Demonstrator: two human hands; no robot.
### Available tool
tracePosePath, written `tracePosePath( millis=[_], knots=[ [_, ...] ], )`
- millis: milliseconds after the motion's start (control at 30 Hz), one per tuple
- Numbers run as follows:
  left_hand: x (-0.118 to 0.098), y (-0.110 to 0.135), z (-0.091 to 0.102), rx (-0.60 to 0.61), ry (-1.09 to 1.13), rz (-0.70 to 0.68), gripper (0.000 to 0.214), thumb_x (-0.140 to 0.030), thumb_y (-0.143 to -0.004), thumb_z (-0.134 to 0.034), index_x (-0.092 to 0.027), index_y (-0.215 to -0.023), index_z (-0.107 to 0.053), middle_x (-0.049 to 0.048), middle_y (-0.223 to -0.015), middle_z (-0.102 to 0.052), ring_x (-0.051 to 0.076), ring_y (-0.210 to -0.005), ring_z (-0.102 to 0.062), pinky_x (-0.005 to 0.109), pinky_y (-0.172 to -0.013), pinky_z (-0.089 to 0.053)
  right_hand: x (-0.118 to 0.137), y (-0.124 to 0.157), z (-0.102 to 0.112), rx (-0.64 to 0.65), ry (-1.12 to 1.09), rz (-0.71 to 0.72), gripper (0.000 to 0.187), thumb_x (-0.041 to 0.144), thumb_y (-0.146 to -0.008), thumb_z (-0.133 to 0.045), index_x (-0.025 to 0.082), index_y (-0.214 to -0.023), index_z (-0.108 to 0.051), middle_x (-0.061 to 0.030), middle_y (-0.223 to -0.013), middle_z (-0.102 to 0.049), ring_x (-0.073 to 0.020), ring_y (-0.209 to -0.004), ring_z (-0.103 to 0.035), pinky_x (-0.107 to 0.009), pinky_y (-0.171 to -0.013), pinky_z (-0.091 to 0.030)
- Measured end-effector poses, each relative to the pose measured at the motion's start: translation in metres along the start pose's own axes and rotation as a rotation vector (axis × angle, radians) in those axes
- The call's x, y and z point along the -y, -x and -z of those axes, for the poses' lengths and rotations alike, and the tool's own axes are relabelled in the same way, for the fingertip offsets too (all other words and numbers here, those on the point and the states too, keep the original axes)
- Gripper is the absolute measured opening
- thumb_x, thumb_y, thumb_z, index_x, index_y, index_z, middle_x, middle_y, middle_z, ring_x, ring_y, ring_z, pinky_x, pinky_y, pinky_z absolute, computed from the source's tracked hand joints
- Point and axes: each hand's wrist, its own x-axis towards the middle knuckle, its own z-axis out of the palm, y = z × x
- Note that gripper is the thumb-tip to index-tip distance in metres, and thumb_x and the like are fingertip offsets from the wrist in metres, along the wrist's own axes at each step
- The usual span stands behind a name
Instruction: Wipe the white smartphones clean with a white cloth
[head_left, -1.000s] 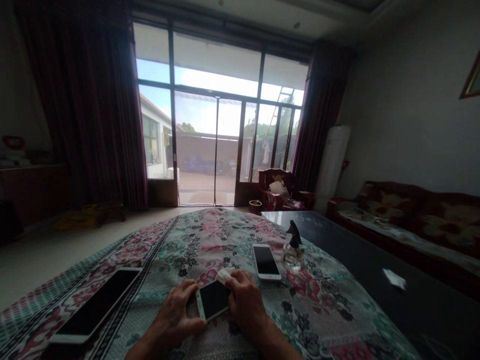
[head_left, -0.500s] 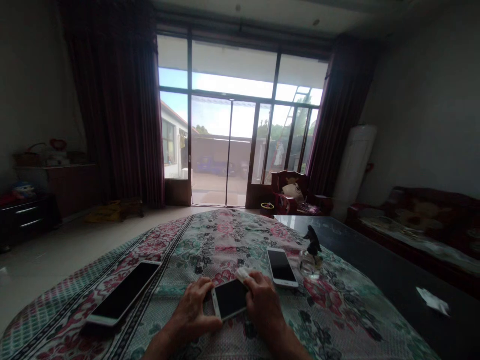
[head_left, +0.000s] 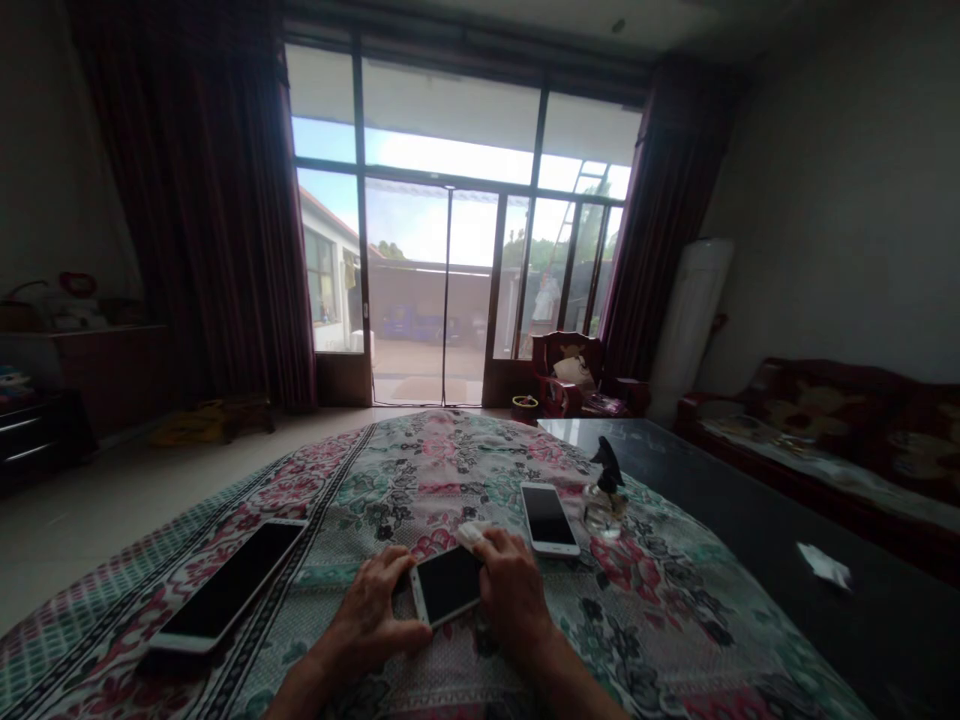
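A white-framed smartphone [head_left: 448,585] with a dark screen lies tilted between my hands, low over the floral tablecloth [head_left: 360,590]. My left hand [head_left: 379,605] grips its left end, thumb at the near edge and fingers at the far edge. At the far right corner, my right hand [head_left: 514,585] pinches a crumpled white tissue [head_left: 472,536] against the phone. A second white smartphone [head_left: 550,518] rests just beyond my right hand. Further left lies a larger white-edged device [head_left: 232,585], like a tablet or big phone, with its screen dark.
A clear spray bottle [head_left: 604,508] with a black trigger head stands right of the second phone. On the dark table [head_left: 735,520] to the right lies another crumpled tissue [head_left: 825,566]. Beyond are a wooden armchair [head_left: 568,370], a sofa [head_left: 825,410] and glass doors [head_left: 433,290].
The whole view has shifted slightly, so everything sits a little further left and higher. Both hands keep their hold on the phone and the tissue, with little other visible movement.
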Motion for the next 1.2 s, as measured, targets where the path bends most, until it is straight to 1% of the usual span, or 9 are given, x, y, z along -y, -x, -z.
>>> tracePosePath(
  millis=[167, 400, 467, 567, 700, 867, 1000, 1100, 1200],
  knots=[
    [0.0, 0.001, 0.0, 0.011, 0.011, 0.001, 0.065, -0.029, -0.055, -0.073, -0.015, -0.118, -0.06, 0.0132, -0.134, -0.054, 0.032, -0.122, -0.049, 0.039, -0.105, -0.037, -0.004, -0.001, -0.002, -0.013, 0.083, -0.054, 0.048, 0.008, -0.08, -0.04, 0.024, -0.119, -0.064, -0.0041, -0.123, -0.059, -0.0235, -0.108, -0.049, -0.031, -0.095, -0.034],
    [0.0, 0.001, -0.001, -0.019, 0.009, -0.011, 0.063, -0.027, -0.054, -0.072, -0.015, -0.115, -0.062, 0.0127, -0.13, -0.057, 0.031, -0.12, -0.052, 0.037, -0.104, -0.039, 0.028, 0.015, -0.016, 0.087, -0.014, 0.156, 0.04, 0.018, -0.085, -0.046, 0.029, -0.12, -0.062, -0.0011, -0.127, -0.057, -0.0242, -0.107, -0.049, -0.034, -0.094, -0.035],
    [0.0, 0.001, -0.001, -0.015, 0.006, -0.002, 0.063, -0.026, -0.054, -0.072, -0.015, -0.115, -0.063, 0.0127, -0.13, -0.057, 0.031, -0.12, -0.052, 0.038, -0.104, -0.039, 0.035, 0.019, -0.017, 0.118, -0.021, 0.187, 0.038, 0.022, -0.087, -0.047, 0.031, -0.122, -0.06, -0.0008, -0.127, -0.057, -0.0245, -0.106, -0.049, -0.035, -0.092, -0.036],
    [0.003, 0.0, -0.003, -0.018, 0.0, 0.017, 0.065, -0.027, -0.054, -0.072, -0.014, -0.117, -0.062, 0.0137, -0.132, -0.056, 0.033, -0.123, -0.05, 0.039, -0.106, -0.037, 0.035, 0.019, -0.015, 0.121, -0.019, 0.196, 0.033, 0.022, -0.087, -0.047, 0.03, -0.115, -0.063, -0.0004, -0.125, -0.058, -0.0235, -0.105, -0.05, -0.034, -0.091, -0.036],
    [0.008, 0.0, -0.006, -0.02, 0.007, 0.004, 0.067, -0.029, -0.055, -0.073, -0.016, -0.12, -0.06, 0.0126, -0.135, -0.054, 0.032, -0.126, -0.047, 0.04, -0.107, -0.036, 0.021, 0.01, -0.007, 0.075, 0.026, 0.117, 0.031, 0.017, -0.084, -0.046, 0.027, -0.106, -0.066, -0.0006, -0.123, -0.059, -0.0227, -0.105, -0.049, -0.033, -0.092, -0.036],
    [0.005, 0.0, -0.003, 0.002, 0.011, -0.001, 0.064, -0.029, -0.055, -0.073, -0.018, -0.117, -0.062, 0.0112, -0.133, -0.055, 0.032, -0.122, -0.05, 0.039, -0.105, -0.037, -0.002, 0.0, 0.006, 0.026, 0.122, -0.064, 0.043, 0.01, -0.083, -0.039, 0.023, -0.113, -0.066, -0.0031, -0.123, -0.06, -0.0228, -0.107, -0.05, -0.032, -0.094, -0.035],
    [0.0, 0.0, 0.0, -0.019, 0.014, -0.008, 0.06, -0.028, -0.055, -0.072, -0.02, -0.114, -0.063, 0.0098, -0.131, -0.056, 0.031, -0.12, -0.052, 0.04, -0.104, -0.038, 0.0, 0.002, 0.012, 0.047, 0.171, -0.102, 0.039, 0.011, -0.079, -0.043, 0.021, -0.107, -0.068, -0.0065, -0.118, -0.061, -0.0237, -0.106, -0.051, -0.032, -0.093, -0.035],
    [-0.001, 0.001, 0.0, -0.026, 0.016, -0.01, 0.061, -0.027, -0.054, -0.072, -0.019, -0.113, -0.063, 0.0098, -0.13, -0.057, 0.031, -0.119, -0.052, 0.039, -0.104, -0.039, 0.014, 0.01, 0.008, 0.084, 0.141, -0.039, 0.033, 0.011, -0.075, -0.047, 0.021, -0.097, -0.069, -0.0065, -0.113, -0.061, -0.0236, -0.102, -0.052, -0.032, -0.09, -0.037],
    [-0.001, 0.001, -0.001, -0.028, 0.018, -0.015, 0.061, -0.026, -0.054, -0.072, -0.018, -0.113, -0.063, 0.0106, -0.129, -0.058, 0.031, -0.119, -0.053, 0.039, -0.103, -0.04, 0.032, 0.02, 0.0, 0.135, 0.069, 0.088, 0.031, 0.014, -0.075, -0.05, 0.023, -0.098, -0.068, -0.0049, -0.115, -0.06, -0.0235, -0.102, -0.051, -0.033, -0.089, -0.037]
  ],
)
